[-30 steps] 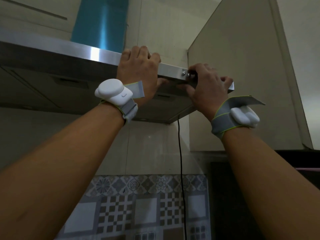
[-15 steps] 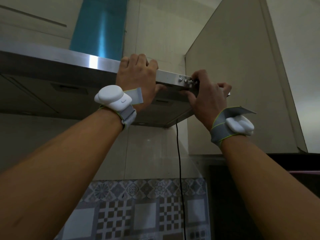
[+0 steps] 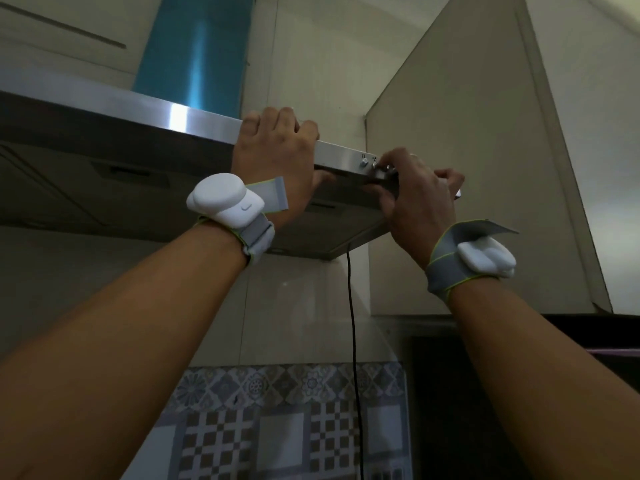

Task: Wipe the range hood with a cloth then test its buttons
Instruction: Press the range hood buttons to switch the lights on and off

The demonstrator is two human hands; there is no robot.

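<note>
1. Pale beige glossy wall tiles [image 3: 304, 306] cover the back wall, with a faint sheen of reflected light on them
2. Lower down runs a band of patterned tiles [image 3: 277, 431] in grey, white and brown, with floral squares above and chequered squares below
3. A thin black cable [image 3: 352, 323] hangs down in front of the wall, crossing both kinds of tile
4. A plain beige wall cabinet [image 3: 467, 168] juts out on the right, with a dark recess [image 3: 485, 393] beneath it
5. The room is dim, with brighter light at the far right edge
</note>
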